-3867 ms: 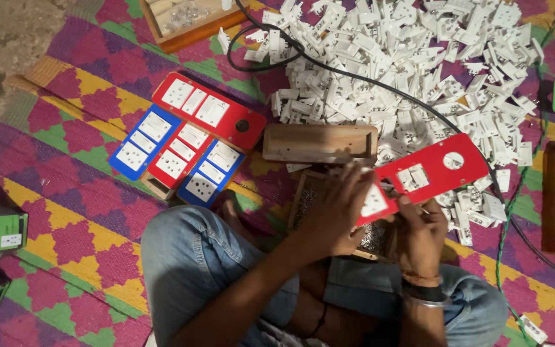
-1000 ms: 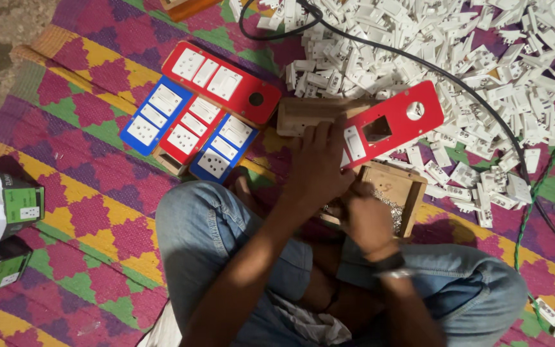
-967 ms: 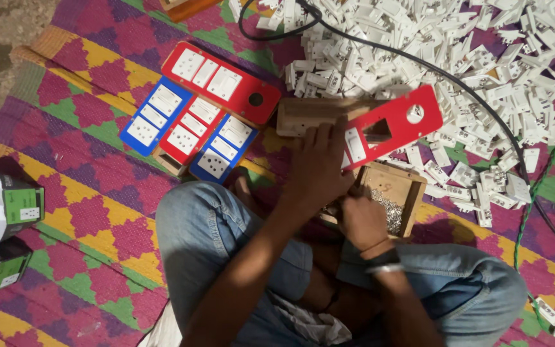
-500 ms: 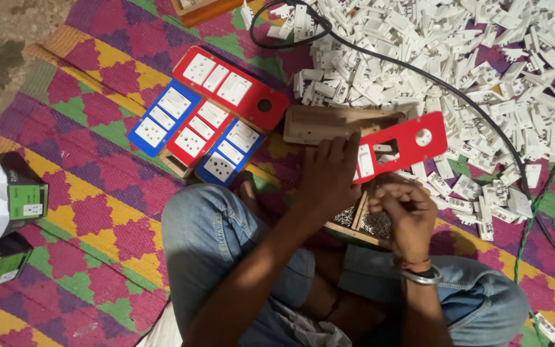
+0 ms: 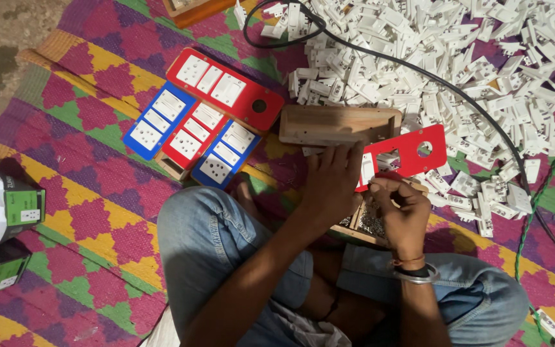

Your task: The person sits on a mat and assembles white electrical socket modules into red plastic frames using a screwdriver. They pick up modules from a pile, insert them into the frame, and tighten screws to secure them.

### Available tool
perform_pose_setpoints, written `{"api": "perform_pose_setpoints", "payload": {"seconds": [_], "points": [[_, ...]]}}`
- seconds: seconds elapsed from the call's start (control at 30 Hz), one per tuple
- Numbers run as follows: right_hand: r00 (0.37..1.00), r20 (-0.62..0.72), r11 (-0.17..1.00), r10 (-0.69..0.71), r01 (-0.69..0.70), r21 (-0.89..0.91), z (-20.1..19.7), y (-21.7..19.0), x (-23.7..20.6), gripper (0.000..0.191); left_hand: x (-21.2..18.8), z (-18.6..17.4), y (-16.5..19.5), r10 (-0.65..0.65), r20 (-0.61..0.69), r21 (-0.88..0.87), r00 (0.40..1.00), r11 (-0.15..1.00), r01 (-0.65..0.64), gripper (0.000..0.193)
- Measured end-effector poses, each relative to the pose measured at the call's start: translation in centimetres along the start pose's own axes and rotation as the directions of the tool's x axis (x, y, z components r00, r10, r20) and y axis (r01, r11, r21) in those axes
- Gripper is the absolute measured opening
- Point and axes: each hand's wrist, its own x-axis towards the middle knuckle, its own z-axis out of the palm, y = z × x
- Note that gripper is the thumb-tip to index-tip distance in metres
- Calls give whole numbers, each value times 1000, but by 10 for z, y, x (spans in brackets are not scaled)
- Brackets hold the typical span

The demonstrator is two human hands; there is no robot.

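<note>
Mat (image 5: 85, 212): patterned, heaped white sockets (image 5: 470, 71) at 1 o'clock
Left hand (image 5: 332, 183): pressing flat on red plate (image 5: 412, 154)
Right hand (image 5: 403, 215): fingers pinched together at the plate edge, contents unclear
Done: four filled plates (image 5: 200, 122) at 10 o'clock
Left: red plate mostly unfilled

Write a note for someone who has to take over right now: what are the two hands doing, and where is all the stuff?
Left hand: lies flat on the near end of the red plate, pressing it down. No closed grip.
Right hand: fingers pinched beside the plate's near edge; what they hold is too small to tell.
Under the hands: a wooden tray of small metal bits.
Beyond the plate: an open wooden box.
Done: four filled red and blue plates lie on the mat to the left.
Left: this red plate shows one white piece fitted, one cutout and a round hole open. A big pile of white parts waits beyond.
</note>
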Motion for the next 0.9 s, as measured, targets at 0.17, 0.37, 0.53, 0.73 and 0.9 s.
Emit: {"api": "perform_pose_setpoints", "payload": {"seconds": [0.17,0.37,0.53,0.73,0.9], "points": [[993,-73,995,-94,91,-36,11,8,1,10,1,4,-2,-10,6,-40,1000,999,10,95],[888,-211,912,-409,403,-73,21,8,-2,19,1,9,-1,-36,-50,-144,998,989,28,95],[966,-155,893,206,-121,434,22,1,-1,26,5,14,-1,-50,-101,-154,994,987,34,94],[898,178,691,-402,425,-585,32,9,-16,12,15,-4,-30,-136,-178,-103,975,988,119,95],[892,386,361,-237,449,-817,50,20,-17,12,14,-13,-27,-159,-96,-54,983,987,155,96]]}}
